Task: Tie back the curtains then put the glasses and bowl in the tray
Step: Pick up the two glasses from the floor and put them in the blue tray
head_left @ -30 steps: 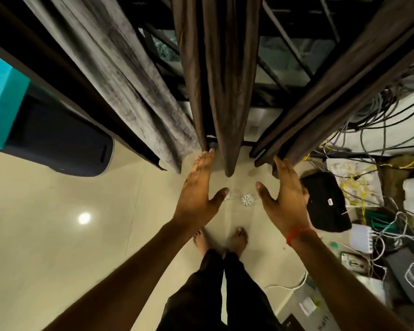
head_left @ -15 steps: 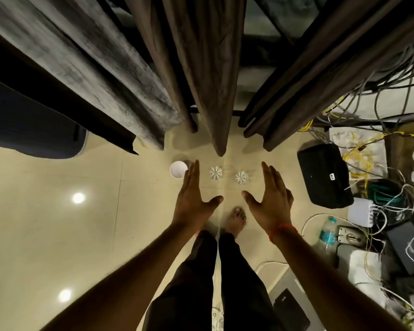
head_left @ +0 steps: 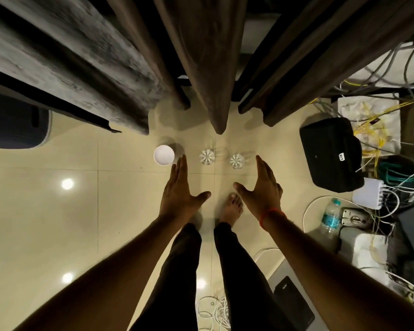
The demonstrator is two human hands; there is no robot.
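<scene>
My left hand (head_left: 179,194) and right hand (head_left: 261,192) hover flat-fingered, thumbs spread, holding nothing, above two glasses (head_left: 206,156) (fragile, slick, I judge), best gripped round their sides.

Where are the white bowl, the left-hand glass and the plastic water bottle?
white bowl (head_left: 163,155): head view, inside of the bowl.
left-hand glass (head_left: 206,156): head view, ribbed base.
plastic water bottle (head_left: 331,217): head view, blue label.

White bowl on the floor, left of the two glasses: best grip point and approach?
The white bowl sits upright, mouth open to the camera, on bare floor. Probably best to pinch its rim, thumb inside, coming from above on the near side. The left hand is closest, open beside it. The nearer glass stands apart, so the right side looks free too.
</scene>
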